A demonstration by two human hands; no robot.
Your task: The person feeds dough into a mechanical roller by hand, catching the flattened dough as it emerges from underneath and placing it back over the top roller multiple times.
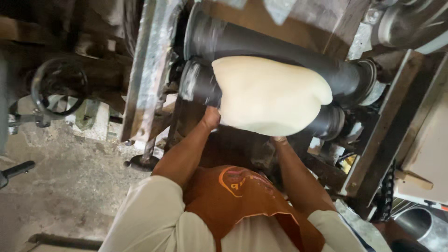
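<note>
Dough, a pale cream, thick, soft slab (268, 93), drapes over the lower of two black steel rollers (326, 70), looking heavy, floppy and best supported from beneath, where the left hand (211, 117) grips its edge and the right hand (279, 138) hides under it, grip unclear.

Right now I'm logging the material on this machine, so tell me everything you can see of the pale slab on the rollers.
The pale slab is a cream, smooth, soft-looking sheet, like dough or raw rubber, with rounded edges and a notch at its right end. It drapes over the lower of two dark rollers and sags toward the person. The left hand touches its lower left edge; the right hand is mostly hidden beneath its underside.
</note>
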